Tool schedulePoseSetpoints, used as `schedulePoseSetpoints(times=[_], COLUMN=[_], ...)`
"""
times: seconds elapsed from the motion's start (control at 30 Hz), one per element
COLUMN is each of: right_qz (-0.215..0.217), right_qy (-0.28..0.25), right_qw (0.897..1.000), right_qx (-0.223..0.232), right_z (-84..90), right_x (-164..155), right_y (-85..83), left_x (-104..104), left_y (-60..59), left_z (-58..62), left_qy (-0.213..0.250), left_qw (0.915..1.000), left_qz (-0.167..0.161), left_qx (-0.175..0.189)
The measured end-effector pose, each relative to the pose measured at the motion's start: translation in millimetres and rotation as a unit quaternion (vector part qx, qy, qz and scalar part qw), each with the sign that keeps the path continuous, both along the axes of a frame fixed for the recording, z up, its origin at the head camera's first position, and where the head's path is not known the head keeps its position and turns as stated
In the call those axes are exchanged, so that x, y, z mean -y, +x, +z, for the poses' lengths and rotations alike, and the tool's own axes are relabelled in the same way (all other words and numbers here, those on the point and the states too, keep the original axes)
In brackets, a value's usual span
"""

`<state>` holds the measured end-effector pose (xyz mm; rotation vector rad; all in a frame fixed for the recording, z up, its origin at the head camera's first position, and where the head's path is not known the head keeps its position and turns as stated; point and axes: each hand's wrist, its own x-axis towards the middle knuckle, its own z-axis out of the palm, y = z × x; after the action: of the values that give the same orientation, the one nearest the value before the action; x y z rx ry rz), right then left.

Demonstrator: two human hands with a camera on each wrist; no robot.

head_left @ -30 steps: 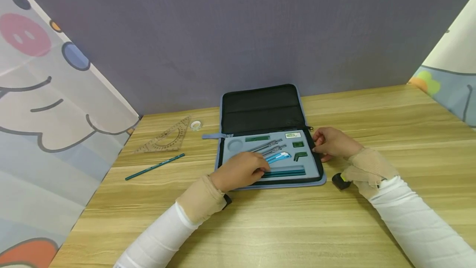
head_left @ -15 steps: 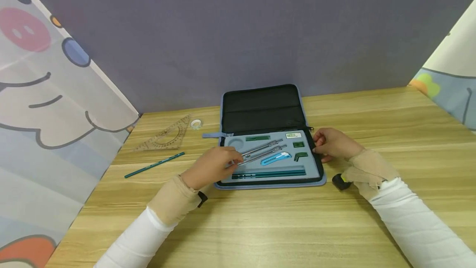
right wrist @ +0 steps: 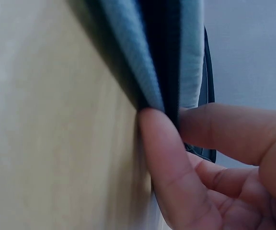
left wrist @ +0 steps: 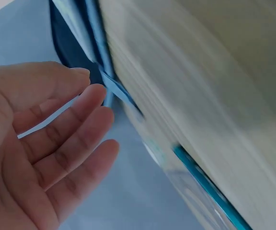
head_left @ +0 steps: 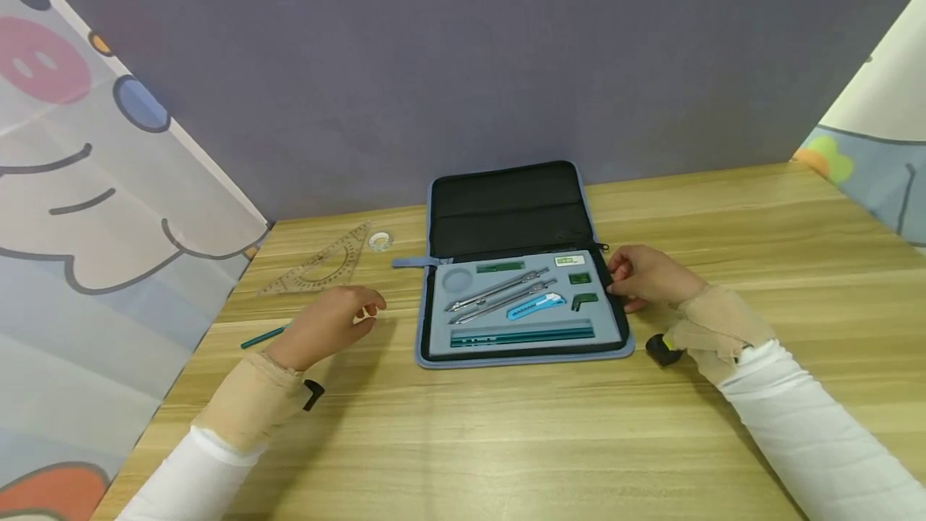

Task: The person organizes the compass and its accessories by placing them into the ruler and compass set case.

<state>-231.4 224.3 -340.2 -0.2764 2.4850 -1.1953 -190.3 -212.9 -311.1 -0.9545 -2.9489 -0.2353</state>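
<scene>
An unzipped blue drawing-set case (head_left: 521, 362) lies open, its black lid raised toward the back. Its grey foam insert holds two compasses (head_left: 499, 291), a light-blue utility knife (head_left: 536, 306), dark green pencils (head_left: 522, 337), an eraser (head_left: 569, 260) and small green pieces. My right hand (head_left: 649, 277) pinches the case's right edge between thumb and finger, as the right wrist view shows. My left hand (head_left: 329, 326) hovers left of the case with loosely bent fingers and nothing in them. It partly covers a teal pencil (head_left: 264, 336) on the table.
A clear set square (head_left: 318, 264) and a roll of tape (head_left: 379, 241) lie on the wooden table (head_left: 463, 441) left of the case. A round recess (head_left: 457, 280) shows in the foam. A grey partition (head_left: 506, 63) stands along the back edge.
My left hand has drawn back leftward from the pencils in the case, across its left edge and over the table toward the loose pencil. The right hand has stayed at the case's edge.
</scene>
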Motion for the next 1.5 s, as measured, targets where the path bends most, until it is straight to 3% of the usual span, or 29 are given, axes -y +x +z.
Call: schedulePoseSetpoints(times=[0.23,0.47,0.63,0.9,1.17,1.5], right_qz=[-0.002,-0.006,-0.004,0.000,-0.003,-0.004], right_qy=[-0.007,-0.009,-0.006,-0.004,-0.007,-0.005], right_qw=[1.000,1.000,1.000,1.000,1.000,1.000], right_qx=[0.006,0.006,0.006,0.006,0.009,0.011], right_z=[-0.5,0.4,0.8,-0.8,-1.0,0.3], right_x=[0.0,0.9,1.3,0.2,-0.1,1.5], right_y=[-0.3,0.8,0.7,-1.3,-1.2,-1.0], left_x=[35.5,64.5,79.6,90.5,100.4,111.5], left_y=[-1.2,-6.4,-5.6,-7.2,-8.8,-16.6], left_z=[0.1,0.9,-4.9,-9.0,-11.1,-18.2], left_qy=[-0.015,-0.037,-0.031,-0.026,-0.016,0.003], left_qw=[0.9996,0.9954,0.9950,0.9956,0.9907,0.9938], left_qz=[0.023,0.066,0.076,0.085,0.120,0.097], left_qx=[0.006,0.059,0.057,0.028,0.061,0.053])
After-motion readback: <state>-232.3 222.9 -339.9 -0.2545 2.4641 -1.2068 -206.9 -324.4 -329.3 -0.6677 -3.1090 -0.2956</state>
